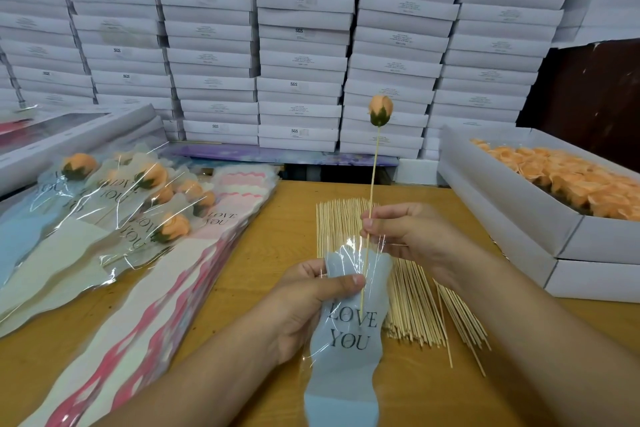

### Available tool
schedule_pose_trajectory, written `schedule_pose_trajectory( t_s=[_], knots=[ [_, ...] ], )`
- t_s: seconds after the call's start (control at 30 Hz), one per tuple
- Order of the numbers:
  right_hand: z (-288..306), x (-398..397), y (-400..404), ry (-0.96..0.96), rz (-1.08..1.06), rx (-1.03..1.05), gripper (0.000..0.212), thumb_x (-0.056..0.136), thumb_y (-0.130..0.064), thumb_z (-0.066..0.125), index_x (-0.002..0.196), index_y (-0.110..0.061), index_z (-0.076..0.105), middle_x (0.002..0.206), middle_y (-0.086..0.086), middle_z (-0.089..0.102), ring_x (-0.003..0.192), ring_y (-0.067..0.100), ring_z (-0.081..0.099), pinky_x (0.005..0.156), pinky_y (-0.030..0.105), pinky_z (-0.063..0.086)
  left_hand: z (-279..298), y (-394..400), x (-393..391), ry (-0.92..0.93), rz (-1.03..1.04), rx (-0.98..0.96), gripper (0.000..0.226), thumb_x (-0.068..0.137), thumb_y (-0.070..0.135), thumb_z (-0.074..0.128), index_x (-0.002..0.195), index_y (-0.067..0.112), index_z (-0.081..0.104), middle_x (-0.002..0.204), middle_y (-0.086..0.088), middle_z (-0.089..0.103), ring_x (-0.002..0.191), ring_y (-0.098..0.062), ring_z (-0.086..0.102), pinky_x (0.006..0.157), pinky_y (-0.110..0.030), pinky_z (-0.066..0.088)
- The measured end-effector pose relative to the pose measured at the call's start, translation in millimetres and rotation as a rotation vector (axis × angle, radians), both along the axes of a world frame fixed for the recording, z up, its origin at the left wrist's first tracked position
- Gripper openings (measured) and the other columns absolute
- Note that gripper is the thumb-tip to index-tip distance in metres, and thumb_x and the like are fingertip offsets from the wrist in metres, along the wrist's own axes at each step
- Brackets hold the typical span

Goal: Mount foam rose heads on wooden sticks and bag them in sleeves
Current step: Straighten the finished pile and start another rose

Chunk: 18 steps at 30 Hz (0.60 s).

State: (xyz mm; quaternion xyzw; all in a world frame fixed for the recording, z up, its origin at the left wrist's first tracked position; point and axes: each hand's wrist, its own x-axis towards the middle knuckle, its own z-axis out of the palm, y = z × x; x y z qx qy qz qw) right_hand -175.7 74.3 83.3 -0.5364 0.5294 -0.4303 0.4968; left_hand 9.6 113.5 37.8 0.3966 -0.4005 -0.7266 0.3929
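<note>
Wooden table [277,236], rose stick [372,191] above right-hand grip [408,236]

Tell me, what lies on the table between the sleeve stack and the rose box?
In the head view, loose sticks lie there, between the sleeve stack and the rose box.

Stacked white boxes [304,45] wall a wooden table [277,246]

A packing workshop: stacked white cartons [304,45] wall in a wooden worktable [270,253] heaped with stock.
</note>
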Motion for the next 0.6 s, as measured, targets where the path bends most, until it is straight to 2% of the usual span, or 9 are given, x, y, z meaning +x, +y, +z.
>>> schedule_pose_trajectory(
  t_s=[0.17,0.33,0.47,0.6],
  knots=[
    [0.1,0.4,0.0,-0.007,0.009,0.004,0.015,0.083,-0.013,0.076,0.098,-0.014,0.076,0.091,0.003,0.078,0.082,0.015,0.07,0.072,0.024,0.058,-0.8,-0.5,-0.1,-0.002,-0.006,-0.015,0.049,0.073,0.001,0.079,0.119,-0.006,0.064,0.107,-0.025,0.073,0.087,-0.032,0.074,0.069,-0.038,0.061],
    [-3.4,2.2,0.3,-0.022,0.013,0.023,0.018,0.081,-0.014,0.078,0.099,-0.013,0.076,0.091,0.003,0.078,0.083,0.015,0.07,0.082,0.031,0.055,-0.4,0.4,-1.1,-0.047,0.019,-0.053,0.047,0.072,0.001,0.08,0.117,-0.006,0.066,0.107,-0.023,0.074,0.092,-0.033,0.073,0.08,-0.04,0.061],
    [-1.1,1.1,-0.3,-0.037,0.034,0.04,0.014,0.081,-0.016,0.077,0.094,-0.011,0.076,0.088,0.004,0.078,0.079,0.014,0.07,0.066,0.025,0.056,-0.4,1.9,0.3,-0.068,-0.005,-0.06,0.044,0.073,-0.004,0.078,0.115,-0.008,0.066,0.108,-0.026,0.073,0.092,-0.035,0.07,0.086,-0.047,0.06],
    [17.5,-2.3,-11.1,-0.138,-0.054,-0.016,0.014,0.09,-0.015,0.07,0.101,-0.006,0.07,0.08,0.004,0.076,0.07,0.012,0.071,0.057,0.02,0.054,-0.8,4.8,-0.1,-0.055,-0.086,-0.059,0.027,0.075,-0.007,0.078,0.101,-0.001,0.073,0.102,-0.025,0.074,0.081,-0.032,0.073,0.071,-0.04,0.06]
  ],
)
